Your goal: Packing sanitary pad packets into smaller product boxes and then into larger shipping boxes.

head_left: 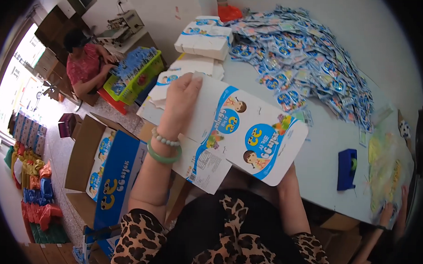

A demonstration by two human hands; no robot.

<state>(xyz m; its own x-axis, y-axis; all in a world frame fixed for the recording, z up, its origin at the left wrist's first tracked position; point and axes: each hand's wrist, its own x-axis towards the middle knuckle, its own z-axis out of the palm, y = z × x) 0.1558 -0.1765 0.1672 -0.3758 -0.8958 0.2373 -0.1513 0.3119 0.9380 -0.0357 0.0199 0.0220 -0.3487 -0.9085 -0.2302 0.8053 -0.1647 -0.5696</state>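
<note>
A white printed carton with blue bands, cartoon girls and fruit is held tilted over my lap, partly unfolded, with one flap hanging down at its near left. My left hand is closed on its upper left edge, thumb on top. A beaded bracelet and a green bangle circle that wrist. My right hand holds the carton from beneath at its lower right corner; its fingers are hidden behind the cardboard. Just beyond my left hand, a stack of similar flat cartons lies on the table.
Small blue-and-white packets are heaped across the far table. At right are a blue tape dispenser and a clear plastic bag touched by another person's hands. An open shipping box stands left; a co-worker sits beside a green basket.
</note>
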